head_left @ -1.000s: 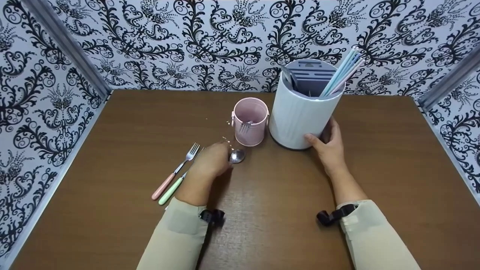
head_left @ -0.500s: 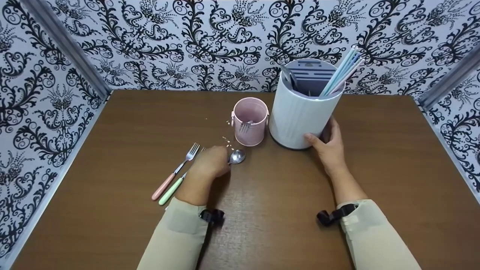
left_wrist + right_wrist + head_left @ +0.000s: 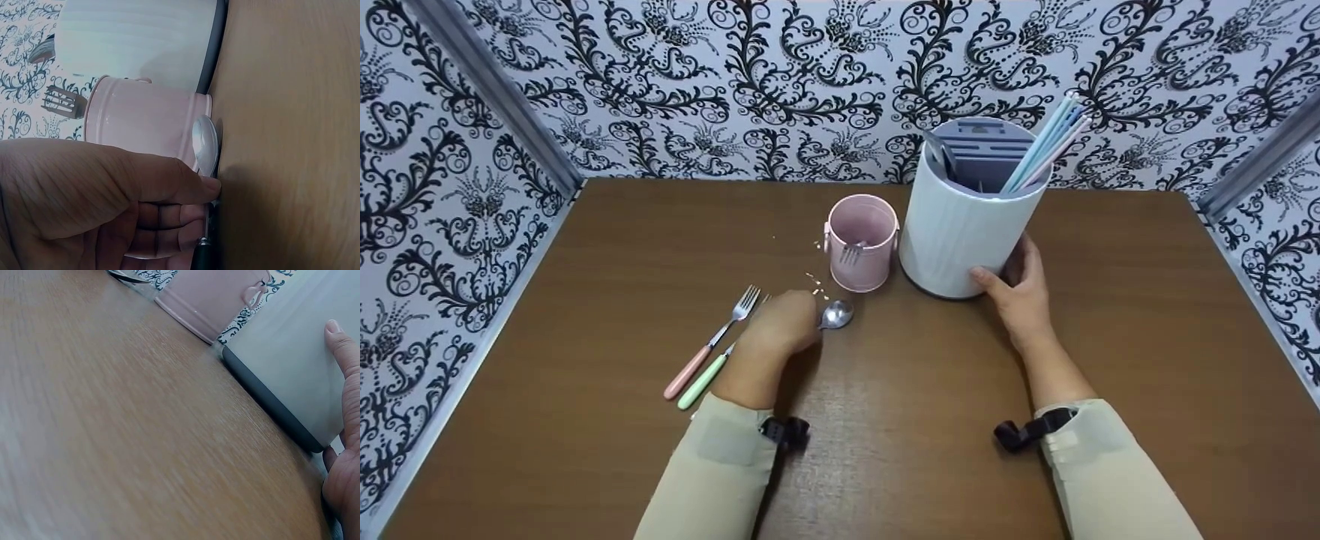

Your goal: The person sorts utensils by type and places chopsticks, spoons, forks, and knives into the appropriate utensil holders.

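Note:
My left hand [image 3: 780, 326] is low over the table, pinching a spoon [image 3: 837, 314] by its neck. In the left wrist view the thumb [image 3: 194, 185] lies across the neck just below the shiny bowl, and a dark handle [image 3: 202, 256] shows beneath. My right hand [image 3: 1021, 300] grips the lower right side of a tall white utensil holder [image 3: 960, 232], thumb in front and the other fingers mostly hidden behind. The holder carries pale chopsticks [image 3: 1046, 146] and grey metal utensils [image 3: 941, 154]. Left of it stands a pink cup [image 3: 861, 259] with side lugs.
A fork with a pink handle [image 3: 688, 373] and another utensil with a green handle [image 3: 703, 382] lie left of my left hand. Small pale crumbs [image 3: 816, 285] are scattered by the cup. Fork tines [image 3: 62, 103] show at the cup's rim. Patterned walls border the wooden table [image 3: 900, 420].
My left hand has drawn back very slightly from the spoon's bowl, showing more of its neck and the crumbs. The right hand and the holder stay in place.

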The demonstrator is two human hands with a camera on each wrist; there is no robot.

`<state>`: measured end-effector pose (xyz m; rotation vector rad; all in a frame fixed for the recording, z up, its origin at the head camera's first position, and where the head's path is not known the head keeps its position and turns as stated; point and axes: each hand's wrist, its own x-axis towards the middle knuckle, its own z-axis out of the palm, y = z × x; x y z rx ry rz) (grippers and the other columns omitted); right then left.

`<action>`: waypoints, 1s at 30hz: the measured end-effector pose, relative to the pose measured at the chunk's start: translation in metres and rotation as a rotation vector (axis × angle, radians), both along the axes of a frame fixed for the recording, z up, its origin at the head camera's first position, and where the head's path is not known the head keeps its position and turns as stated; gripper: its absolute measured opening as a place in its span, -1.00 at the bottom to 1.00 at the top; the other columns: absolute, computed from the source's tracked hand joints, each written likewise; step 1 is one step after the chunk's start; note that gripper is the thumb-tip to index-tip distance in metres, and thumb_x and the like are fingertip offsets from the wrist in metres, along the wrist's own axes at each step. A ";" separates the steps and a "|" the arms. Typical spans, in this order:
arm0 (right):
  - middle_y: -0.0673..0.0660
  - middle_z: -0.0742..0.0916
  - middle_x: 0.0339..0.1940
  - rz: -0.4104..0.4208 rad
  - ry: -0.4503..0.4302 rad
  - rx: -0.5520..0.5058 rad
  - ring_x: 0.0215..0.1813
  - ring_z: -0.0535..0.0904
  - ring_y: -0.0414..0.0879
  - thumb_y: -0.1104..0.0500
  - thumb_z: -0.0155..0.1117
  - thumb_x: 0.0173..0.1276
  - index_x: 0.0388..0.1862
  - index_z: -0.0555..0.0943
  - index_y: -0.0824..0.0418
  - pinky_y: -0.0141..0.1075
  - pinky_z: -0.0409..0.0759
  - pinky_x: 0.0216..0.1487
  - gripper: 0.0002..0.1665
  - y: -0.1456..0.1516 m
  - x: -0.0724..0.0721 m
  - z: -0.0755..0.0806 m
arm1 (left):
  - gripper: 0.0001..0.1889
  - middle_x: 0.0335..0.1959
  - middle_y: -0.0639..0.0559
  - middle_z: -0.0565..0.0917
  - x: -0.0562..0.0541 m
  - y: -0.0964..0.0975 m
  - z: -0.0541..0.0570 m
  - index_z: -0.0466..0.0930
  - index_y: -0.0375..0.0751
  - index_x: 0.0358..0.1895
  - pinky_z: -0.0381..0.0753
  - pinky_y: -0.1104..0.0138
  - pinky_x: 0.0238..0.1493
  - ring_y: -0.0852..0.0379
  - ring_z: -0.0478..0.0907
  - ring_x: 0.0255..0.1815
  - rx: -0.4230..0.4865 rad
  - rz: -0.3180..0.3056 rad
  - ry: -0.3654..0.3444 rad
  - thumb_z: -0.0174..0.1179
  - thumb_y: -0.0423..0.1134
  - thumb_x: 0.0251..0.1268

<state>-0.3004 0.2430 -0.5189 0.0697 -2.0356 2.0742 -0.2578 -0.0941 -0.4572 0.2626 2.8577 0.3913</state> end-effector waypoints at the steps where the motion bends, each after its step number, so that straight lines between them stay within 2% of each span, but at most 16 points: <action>1: 0.15 0.27 0.67 0.000 0.004 0.000 0.69 0.14 -0.03 0.31 0.46 0.31 0.69 0.05 0.20 -0.11 0.05 0.73 0.10 0.000 0.000 0.000 | -0.87 -0.10 -0.24 0.80 0.000 0.000 0.000 0.76 -0.30 -0.26 0.71 -0.11 -0.05 -0.20 0.75 -0.12 -0.001 0.000 0.003 0.25 -0.37 0.19; 5: 0.15 0.27 0.68 0.001 0.008 -0.006 0.69 0.13 -0.05 0.33 0.46 0.30 0.69 0.05 0.21 -0.14 0.05 0.73 0.10 0.000 0.000 0.000 | -0.85 -0.09 -0.25 0.80 0.000 0.001 -0.001 0.76 -0.31 -0.24 0.71 -0.13 -0.06 -0.22 0.75 -0.11 -0.007 -0.005 0.016 0.31 -0.35 0.13; 13: 0.17 0.29 0.66 0.006 0.042 -0.049 0.67 0.17 -0.05 0.41 0.40 0.30 0.68 0.05 0.24 -0.17 0.09 0.71 0.08 -0.001 -0.002 -0.002 | -0.94 -0.19 -0.22 0.81 0.000 0.002 -0.002 0.72 -0.23 -0.46 0.72 -0.10 -0.12 -0.21 0.75 -0.19 -0.022 -0.028 0.042 0.38 -0.32 0.01; 16: 0.16 0.29 0.66 0.012 0.043 -0.059 0.66 0.17 -0.07 0.42 0.39 0.30 0.69 0.04 0.23 -0.19 0.11 0.70 0.08 -0.001 -0.001 -0.002 | -0.93 -0.20 -0.21 0.81 0.000 0.003 -0.002 0.71 -0.24 -0.47 0.72 -0.08 -0.13 -0.15 0.73 -0.24 -0.020 -0.042 0.039 0.40 -0.32 -0.02; 19: 0.14 0.26 0.68 0.015 0.032 -0.056 0.68 0.14 -0.09 0.41 0.40 0.32 0.70 0.03 0.22 -0.20 0.10 0.70 0.09 -0.001 0.000 -0.002 | -0.89 -0.27 -0.17 0.80 0.000 0.005 -0.002 0.67 -0.21 -0.53 0.70 -0.04 -0.18 -0.05 0.62 -0.37 0.003 -0.055 0.026 0.43 -0.33 -0.03; 25: 0.12 0.24 0.70 0.008 0.009 -0.029 0.70 0.12 -0.09 0.36 0.43 0.33 0.70 0.02 0.19 -0.18 0.07 0.72 0.10 -0.001 0.001 0.000 | -0.68 -0.53 0.02 0.59 0.001 0.008 0.000 0.43 -0.08 -0.70 0.52 0.10 -0.39 0.02 0.38 -0.50 0.047 -0.081 0.006 0.42 -0.31 0.01; 30: 0.14 0.27 0.69 0.007 0.022 -0.033 0.68 0.15 -0.06 0.36 0.43 0.32 0.70 0.04 0.19 -0.14 0.08 0.72 0.09 -0.001 0.000 -0.002 | -0.68 -0.60 0.09 0.49 0.001 0.010 0.000 0.45 -0.06 -0.70 0.43 0.16 -0.45 0.04 0.37 -0.53 0.054 -0.094 0.007 0.41 -0.31 0.03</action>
